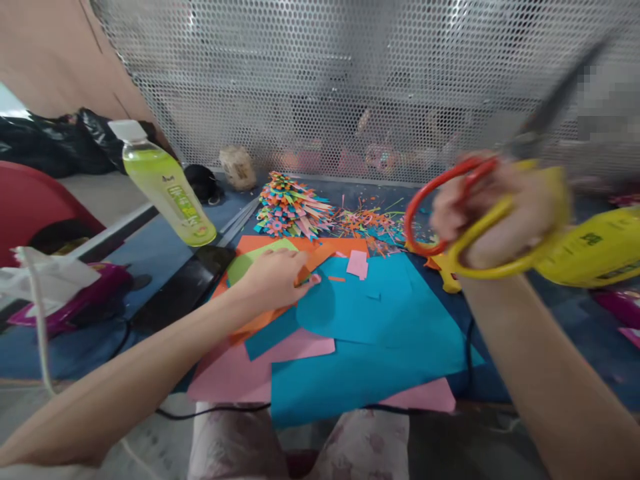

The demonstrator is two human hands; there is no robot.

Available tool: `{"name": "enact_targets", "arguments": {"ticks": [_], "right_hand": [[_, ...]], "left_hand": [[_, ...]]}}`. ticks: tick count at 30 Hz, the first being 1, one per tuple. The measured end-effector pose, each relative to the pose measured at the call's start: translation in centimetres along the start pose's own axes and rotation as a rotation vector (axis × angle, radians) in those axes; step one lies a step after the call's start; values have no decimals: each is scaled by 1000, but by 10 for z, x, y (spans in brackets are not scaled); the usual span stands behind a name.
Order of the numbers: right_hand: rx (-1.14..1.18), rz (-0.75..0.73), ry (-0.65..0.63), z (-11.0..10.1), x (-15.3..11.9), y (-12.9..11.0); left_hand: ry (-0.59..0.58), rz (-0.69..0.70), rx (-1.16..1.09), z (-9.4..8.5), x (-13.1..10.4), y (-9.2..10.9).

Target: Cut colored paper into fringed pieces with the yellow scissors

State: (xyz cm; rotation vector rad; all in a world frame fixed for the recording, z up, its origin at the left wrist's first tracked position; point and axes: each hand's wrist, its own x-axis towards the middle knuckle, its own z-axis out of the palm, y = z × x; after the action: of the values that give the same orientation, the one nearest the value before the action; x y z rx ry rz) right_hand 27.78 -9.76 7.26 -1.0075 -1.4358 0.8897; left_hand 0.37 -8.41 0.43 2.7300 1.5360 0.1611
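Over the left side of the stacked paper, my left hand [277,280] has its fingers closed on an orange paper strip [320,255]. Raised at the right, my right hand [493,217] is wrapped round large scissors [533,143] with one red and one yellow handle; their blades point up and right, blurred. Blue sheets [370,313] lie over pink sheets [235,373], with orange and green paper near my left hand. A small pink piece [357,264] rests on the blue paper. Behind the sheets stands a cone-shaped paper tree [290,210] of many colours.
Paper scraps [373,227] are scattered beside the tree. A green drink bottle [167,190] and a black object [183,293] are at the left, a yellow bottle [595,247] at the right. Perforated metal mesh [300,87] rises behind the table. Cables cross the front edge.
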Motion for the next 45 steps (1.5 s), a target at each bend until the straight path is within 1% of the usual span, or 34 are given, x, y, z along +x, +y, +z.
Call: {"name": "enact_targets", "arguments": {"ticks": [2,4,5,7,9,12,16,18,20,23,25,27,29,31,33,36,39,40,42,45], "right_hand": [[7,45,-32,16,-1,20],[-63,146,-118,30,-6,41],[-84,168,-141,35,-9,51],[-113,194,-177,41,-15,66],[-132,216,-226,41,-18,74],[-196,175,-316,36,-21,77],[-272,112,-484,32,-24,75],[-293,79,-557,31,-27,71],[-317,70,-622,31,-31,67],[-334,100,-702,29,-33,64],[-309,112,-718,26,-32,65],[-253,123,-706,21,-30,67],[-193,162,-695,18,-29,68],[-149,216,-670,17,-29,67],[-120,251,-599,18,-29,64],[3,253,-402,23,-28,59],[180,243,-206,26,-24,59],[217,236,-166,26,-22,59],[252,213,-126,25,-19,60],[248,146,-90,24,-18,57]], "left_hand": [[-41,26,101,4,0,4],[-60,32,133,7,0,6],[-63,34,145,8,-1,6],[-70,41,166,9,-3,5],[-60,66,179,10,-7,6],[-26,111,209,9,-13,14],[-99,124,240,4,-17,28],[-94,121,226,4,-18,30],[-45,124,191,5,-19,28],[48,115,75,7,-18,18],[116,43,-78,6,-17,8],[211,-106,-273,3,-14,-2],[266,-162,-378,-2,-11,-11],[334,-199,-597,-7,-8,-18],[358,-228,-832,-11,-6,-23],[313,-258,-1124,-10,-3,-28],[237,-331,-1350,-3,1,-30],[212,-363,-1413,0,3,-30],[177,-419,-1537,5,6,-30],[178,-474,-1712,10,9,-30]]}}
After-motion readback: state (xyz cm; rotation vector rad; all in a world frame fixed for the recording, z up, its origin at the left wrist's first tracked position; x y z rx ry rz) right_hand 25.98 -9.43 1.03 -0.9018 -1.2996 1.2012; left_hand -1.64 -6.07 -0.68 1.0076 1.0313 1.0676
